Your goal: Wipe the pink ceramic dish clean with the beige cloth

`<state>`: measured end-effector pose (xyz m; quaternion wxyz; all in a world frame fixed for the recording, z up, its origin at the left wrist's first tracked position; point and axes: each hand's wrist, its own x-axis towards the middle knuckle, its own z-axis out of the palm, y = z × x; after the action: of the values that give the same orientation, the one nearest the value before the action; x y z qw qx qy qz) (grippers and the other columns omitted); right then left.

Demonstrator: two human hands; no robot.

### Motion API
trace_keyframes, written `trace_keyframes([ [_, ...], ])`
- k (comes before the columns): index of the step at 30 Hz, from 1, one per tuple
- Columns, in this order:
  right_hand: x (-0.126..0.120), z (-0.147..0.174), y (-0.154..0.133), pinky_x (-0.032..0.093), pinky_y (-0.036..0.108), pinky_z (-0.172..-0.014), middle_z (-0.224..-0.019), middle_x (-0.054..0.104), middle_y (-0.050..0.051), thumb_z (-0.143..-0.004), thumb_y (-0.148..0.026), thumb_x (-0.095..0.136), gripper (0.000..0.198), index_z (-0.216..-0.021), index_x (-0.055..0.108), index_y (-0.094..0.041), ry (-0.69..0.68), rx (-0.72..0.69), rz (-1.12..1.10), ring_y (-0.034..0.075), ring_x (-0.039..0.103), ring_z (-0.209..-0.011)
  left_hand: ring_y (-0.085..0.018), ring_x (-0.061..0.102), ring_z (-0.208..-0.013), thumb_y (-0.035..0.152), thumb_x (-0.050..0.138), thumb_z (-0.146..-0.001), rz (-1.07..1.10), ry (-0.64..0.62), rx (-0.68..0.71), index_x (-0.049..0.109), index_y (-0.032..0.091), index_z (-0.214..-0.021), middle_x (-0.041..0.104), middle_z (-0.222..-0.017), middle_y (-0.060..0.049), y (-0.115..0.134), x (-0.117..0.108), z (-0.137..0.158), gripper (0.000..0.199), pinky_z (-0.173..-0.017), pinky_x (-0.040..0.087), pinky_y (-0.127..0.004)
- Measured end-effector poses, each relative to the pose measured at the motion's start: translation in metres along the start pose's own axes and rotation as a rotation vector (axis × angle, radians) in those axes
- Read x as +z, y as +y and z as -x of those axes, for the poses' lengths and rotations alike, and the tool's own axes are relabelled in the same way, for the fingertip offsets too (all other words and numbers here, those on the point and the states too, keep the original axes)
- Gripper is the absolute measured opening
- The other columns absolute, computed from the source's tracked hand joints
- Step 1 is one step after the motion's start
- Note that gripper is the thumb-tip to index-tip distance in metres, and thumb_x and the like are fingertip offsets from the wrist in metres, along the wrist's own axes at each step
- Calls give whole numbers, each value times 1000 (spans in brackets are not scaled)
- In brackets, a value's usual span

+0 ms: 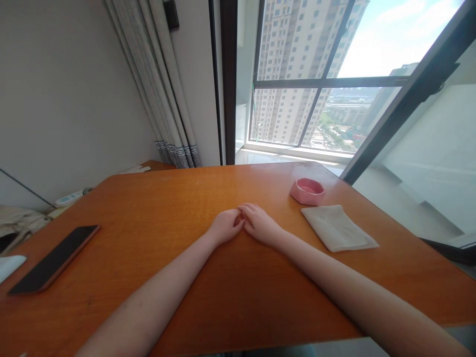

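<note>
My left hand [225,224] and my right hand [261,224] rest together on the middle of the wooden table [159,203], fingertips meeting. The fingers of my left hand are curled in. Those of my right hand bend over the left fingertips, and both thumbs come close together below. No object shows in either hand. A folded pale cloth [338,228] lies flat to the right of my right hand. Just behind the cloth stands a pink angular bowl [307,192] with a round opening.
A long dark flat board [55,258] with a reddish edge lies at the table's left, beside a white object [11,267] cut off by the frame. Past the table's left edge sits a white power strip [69,198]. Behind are a grey curtain [163,89] and windows.
</note>
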<state>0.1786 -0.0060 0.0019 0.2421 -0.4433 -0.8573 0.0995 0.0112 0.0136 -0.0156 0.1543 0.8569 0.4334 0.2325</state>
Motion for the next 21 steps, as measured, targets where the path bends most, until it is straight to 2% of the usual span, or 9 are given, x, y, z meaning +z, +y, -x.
trace_keyframes([
  [2, 25, -21, -9, 39, 35, -99, -121, 58, 11, -78, -7, 39, 49, -125, 49, -15, 18, 14, -120, 18, 51, -112, -20, 60, -78, 20, 46, -81, 37, 31, -57, 63, 16, -86, 67, -85, -9, -12, -1, -4, 18, -71, 45, -32],
  [5, 39, -30, -11, 40, 35, -98, -121, 58, 11, -79, -7, 38, 48, -126, 48, -16, 38, 29, -172, 18, 52, -112, -20, 60, -80, 20, 45, -82, 103, 35, -50, 64, 15, -88, 67, -87, -8, -27, -9, -3, 21, -73, 46, -31],
  [9, 32, -23, -9, 40, 33, -98, -120, 59, 10, -81, -9, 40, 48, -128, 46, -16, 14, -33, -129, 18, 52, -112, -18, 59, -79, 23, 44, -83, 133, 9, 15, 64, 16, -87, 66, -84, -6, -30, -16, 1, 22, -72, 45, -29],
  [21, 31, -22, -8, 40, 33, -97, -119, 59, 10, -83, -10, 39, 45, -128, 45, -16, -10, -34, -54, 18, 51, -112, -17, 57, -74, 25, 44, -84, 125, 16, -9, 63, 17, -82, 64, -77, -4, -27, -14, 0, 22, -69, 44, -29],
])
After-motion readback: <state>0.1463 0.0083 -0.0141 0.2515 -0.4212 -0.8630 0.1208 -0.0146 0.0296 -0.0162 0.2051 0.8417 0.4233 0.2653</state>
